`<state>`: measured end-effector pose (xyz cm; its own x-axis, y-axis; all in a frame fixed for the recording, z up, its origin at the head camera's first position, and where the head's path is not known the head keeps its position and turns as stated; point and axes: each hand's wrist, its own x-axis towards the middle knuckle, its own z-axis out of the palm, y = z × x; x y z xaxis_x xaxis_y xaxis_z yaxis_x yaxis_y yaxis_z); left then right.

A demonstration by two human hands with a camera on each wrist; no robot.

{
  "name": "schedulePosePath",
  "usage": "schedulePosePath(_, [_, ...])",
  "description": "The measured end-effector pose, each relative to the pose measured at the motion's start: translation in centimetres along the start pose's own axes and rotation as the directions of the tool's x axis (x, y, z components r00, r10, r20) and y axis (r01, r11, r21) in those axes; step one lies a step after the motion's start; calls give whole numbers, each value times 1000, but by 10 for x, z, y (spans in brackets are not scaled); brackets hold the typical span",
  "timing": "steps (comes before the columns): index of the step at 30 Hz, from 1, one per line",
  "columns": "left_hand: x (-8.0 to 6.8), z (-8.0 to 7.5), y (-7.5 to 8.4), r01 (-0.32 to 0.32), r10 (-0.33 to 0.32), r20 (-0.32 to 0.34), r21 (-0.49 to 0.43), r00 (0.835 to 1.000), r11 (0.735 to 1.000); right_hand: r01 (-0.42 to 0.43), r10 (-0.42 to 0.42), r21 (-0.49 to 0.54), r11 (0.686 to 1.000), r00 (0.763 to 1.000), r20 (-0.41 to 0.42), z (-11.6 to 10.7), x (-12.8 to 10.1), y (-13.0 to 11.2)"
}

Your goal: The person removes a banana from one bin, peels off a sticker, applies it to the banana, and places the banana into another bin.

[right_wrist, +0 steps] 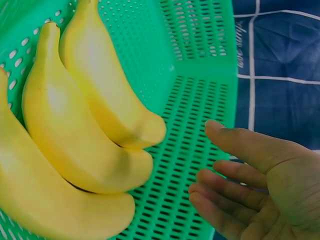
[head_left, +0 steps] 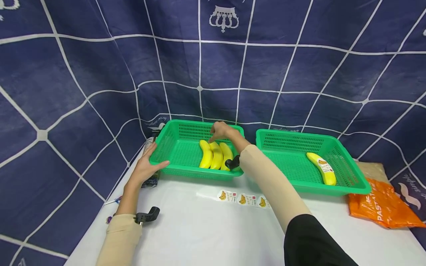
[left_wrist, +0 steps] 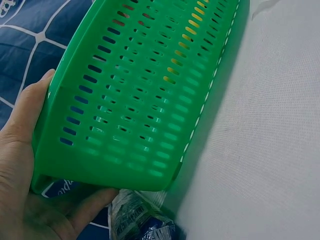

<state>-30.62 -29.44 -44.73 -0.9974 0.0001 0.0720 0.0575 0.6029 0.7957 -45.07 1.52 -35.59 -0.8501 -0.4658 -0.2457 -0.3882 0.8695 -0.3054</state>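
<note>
We've got three bananas [head_left: 217, 157] lying side by side in the left green basket [head_left: 181, 146], bunched toward its right end. That basket sits by the far edge of the table [head_left: 199, 229], over toward the far left corner.

The bit that matters for us: their long axes run roughly from the basket's back edge to its front edge, and the right hand [head_left: 222, 131] hangs in over the back edge, by the blunt ends. So from that hand the fruit lies forward of the fingertips, stretching off toward the basket's front edge. It's easily the nearer of the two hands. Its fingers are loosely bent, spread from the thumb, and we see nothing in them. From the head view alone it's hard to judge how high the fingertips are, but the right wrist view shows a gap before the banana ends.

Our left hand [head_left: 144, 168] is gripping the basket's front left corner, thumb and fingers around the rim.

Also around: a strip of banana stickers [head_left: 242, 199] in front of the basket's front edge, and the right green basket [head_left: 283, 155] holding one stickered banana [head_left: 327, 176] near its right end.
</note>
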Motion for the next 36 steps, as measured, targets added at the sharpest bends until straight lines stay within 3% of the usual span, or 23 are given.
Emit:
schedulePosePath(7, [2, 2, -2, -15, 15, -16, -8, 1000, 1000, -37, 37, -14, 999, 999, 16, 12, 18, 1])
schedulePosePath(14, [0, 5, 0, -8, 8, -14, 2, 1000, 1000, -71, 73, -19, 997, 992, 104, 27, 25, 2])
schedulePosePath(19, [0, 3, 0, -11, 12, -26, 7, 1000, 1000, -69, 67, 8, 998, 985, 156, 37, 31, -2])
schedulePosePath(26, [0, 1, 0, -21, 21, -25, 2, 999, 1000, -24, 26, -19, 1000, 991, 130, 48, 32, -11])
schedulePosePath(36, [0, 1, -1, -17, 17, -30, -4, 999, 1000, -27, 31, -20, 999, 974, 224, 55, 35, -18])
